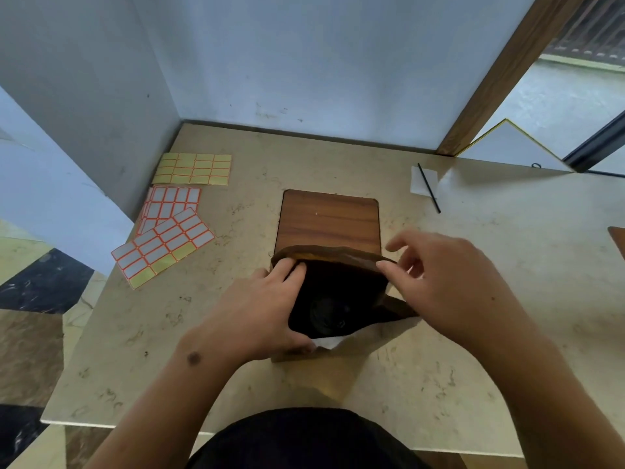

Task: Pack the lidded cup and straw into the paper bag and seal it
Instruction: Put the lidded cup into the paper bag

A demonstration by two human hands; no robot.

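No readable text anywhere. The label sheets (pixel 192 168) on the bench (pixel 507 265) are blank, orange-bordered, nothing printed on them. No brand or marking visible on the paper bag (pixel 333 257).

Soft, dim daylight enters from the far right doorway (pixel 588 79). Shadows fall near-left across the table (pixel 507 265). The bag's interior (pixel 334 299) reads nearly black. Wide-angle bending curves the edges; detail is slightly soft.

- Paper bag (pixel 341 262) upright on wooden board (pixel 328 218), mouth open, inside dark.
- L hand (pixel 260 313) grips near-left rim; R hand (pixel 443 282) pinches far-right rim.
- Straw (pixel 429 188) far right on table (pixel 507 282), well apart.
- Sticker sheets (pixel 176 214) left.
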